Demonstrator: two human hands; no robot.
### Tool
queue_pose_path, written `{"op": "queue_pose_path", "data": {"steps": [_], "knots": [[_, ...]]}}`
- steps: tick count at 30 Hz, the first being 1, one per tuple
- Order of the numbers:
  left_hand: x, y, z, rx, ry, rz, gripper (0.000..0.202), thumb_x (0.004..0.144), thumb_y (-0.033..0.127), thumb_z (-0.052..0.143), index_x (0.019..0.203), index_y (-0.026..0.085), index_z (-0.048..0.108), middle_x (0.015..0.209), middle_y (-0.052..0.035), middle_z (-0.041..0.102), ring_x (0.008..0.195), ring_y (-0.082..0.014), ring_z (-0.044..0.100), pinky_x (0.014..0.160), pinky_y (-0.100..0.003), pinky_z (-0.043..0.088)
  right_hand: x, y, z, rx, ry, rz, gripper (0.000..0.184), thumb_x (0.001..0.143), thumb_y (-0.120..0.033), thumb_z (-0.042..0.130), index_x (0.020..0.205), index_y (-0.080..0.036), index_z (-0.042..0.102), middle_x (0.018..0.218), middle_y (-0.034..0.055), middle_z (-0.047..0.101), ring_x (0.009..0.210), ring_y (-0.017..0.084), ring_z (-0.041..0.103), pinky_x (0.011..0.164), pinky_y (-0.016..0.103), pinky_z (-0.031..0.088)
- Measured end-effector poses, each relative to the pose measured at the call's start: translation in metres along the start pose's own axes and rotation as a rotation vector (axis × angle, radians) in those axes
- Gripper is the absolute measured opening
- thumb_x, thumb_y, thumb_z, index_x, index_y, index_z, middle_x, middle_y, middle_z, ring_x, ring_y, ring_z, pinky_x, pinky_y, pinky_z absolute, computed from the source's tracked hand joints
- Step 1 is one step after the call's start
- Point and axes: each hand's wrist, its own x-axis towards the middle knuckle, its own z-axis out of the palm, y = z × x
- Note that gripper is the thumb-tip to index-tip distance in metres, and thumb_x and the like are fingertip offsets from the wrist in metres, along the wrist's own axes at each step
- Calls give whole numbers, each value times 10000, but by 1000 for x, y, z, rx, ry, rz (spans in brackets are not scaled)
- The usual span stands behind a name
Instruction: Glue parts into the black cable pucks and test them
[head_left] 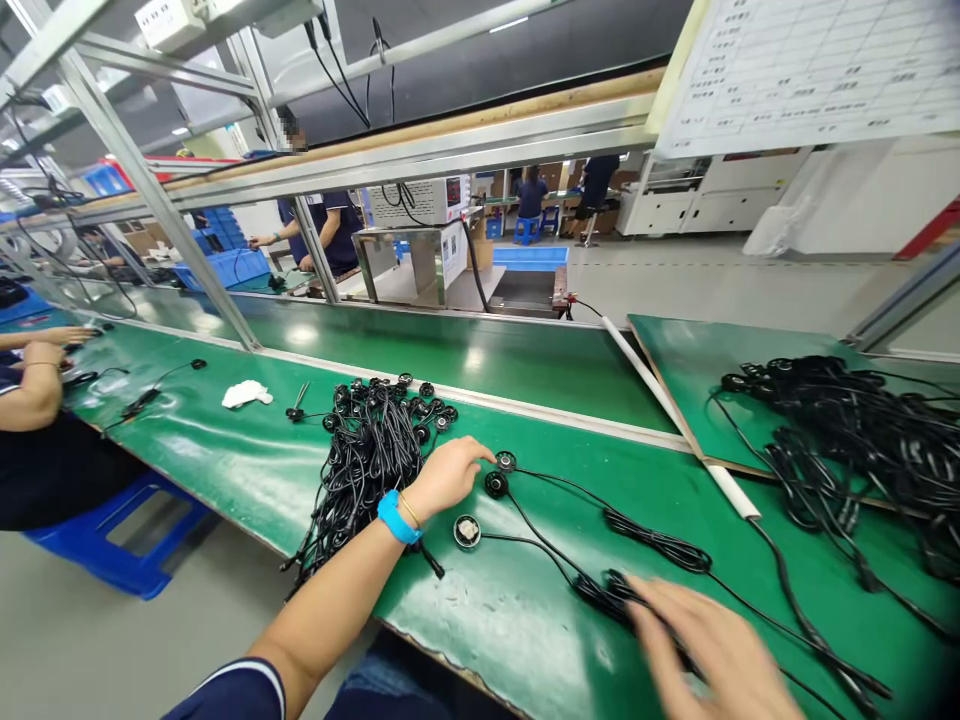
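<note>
My left hand (448,476), with a blue wristband, reaches over the bench, its index finger stretched out to the edge of a round black disc (506,461) on a cable. Just below lie a second black disc (496,484) and a disc with a pale centre (466,532), both wired. At the lower right my right hand (709,640), blurred by motion, has its thumb and fingers around a folded black cable bundle (600,592). Another tied cable (656,540) lies above that hand. Left of my left hand is a large heap of black cables with round ends (375,440).
Another cable pile (847,440) lies on a raised green board at right. A white tube (652,380) crosses beside it. Tweezers (301,395) and a white cloth (247,393) lie farther left. A co-worker's arm (34,390) rests on the bench at far left.
</note>
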Motion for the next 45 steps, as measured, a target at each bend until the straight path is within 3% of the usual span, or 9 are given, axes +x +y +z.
{"op": "queue_pose_path", "data": {"steps": [3,5,9,15,20,25,32,40,45], "knots": [[-5,-11,10,-67,-108,60,455,791,29,597,1178,253,681,1151,-12,677,920,-157,656,886,-274,518,35,-26,62,-34,-270,-175,224,1022,-268,467,1151,-214,641,995,94,628,923,221,596,746,353,517],[-6,-15,15,-97,-137,84,531,769,29,632,1246,265,646,1188,-12,657,907,-150,654,873,-265,519,53,-39,98,-41,-339,-240,198,1014,-236,474,1084,-216,658,915,64,619,846,200,587,671,315,503],[-1,-21,25,-125,-141,101,581,775,37,646,1306,269,607,1200,-32,622,1002,-175,635,931,-286,495,62,-42,132,-57,-379,-318,262,1012,-221,469,831,-206,658,795,36,578,744,182,553,600,285,454],[2,-17,32,-149,-109,62,449,808,117,679,1233,241,603,1173,-47,581,1076,-215,605,975,-326,476,55,-39,127,7,-441,-346,260,1025,-177,413,917,-198,648,928,52,605,867,178,575,681,272,469],[-26,-3,31,-165,-31,-71,416,847,133,607,1247,207,524,1188,-76,620,1129,-253,598,1026,-402,458,49,-41,123,51,-449,-351,279,1016,-139,372,932,-186,634,896,59,619,809,171,583,691,283,477],[-55,9,54,-260,112,-250,406,925,177,506,1328,207,465,1242,-85,605,1131,-224,604,998,-382,496,38,-39,117,66,-426,-357,243,984,-98,398,1001,-172,629,937,75,637,831,194,600,711,315,479],[-60,11,66,-295,154,-288,377,954,240,501,1330,229,487,1255,-76,578,1188,-236,566,1042,-389,465,36,-37,112,104,-404,-308,215,983,-94,423,994,-190,614,945,65,649,849,182,633,742,304,506],[-62,12,62,-346,151,-314,417,863,161,576,1270,246,530,1162,-33,599,928,-183,622,884,-313,513,30,-31,114,128,-364,-371,237,953,-56,432,1073,-176,597,996,79,674,949,209,652,851,327,518],[-62,12,64,-383,162,-328,402,840,156,579,1234,225,539,1144,-37,595,802,-153,600,862,-321,518,30,-31,110,114,-429,-318,166,974,-106,422,973,-187,567,935,81,643,869,208,637,765,323,509]]}}
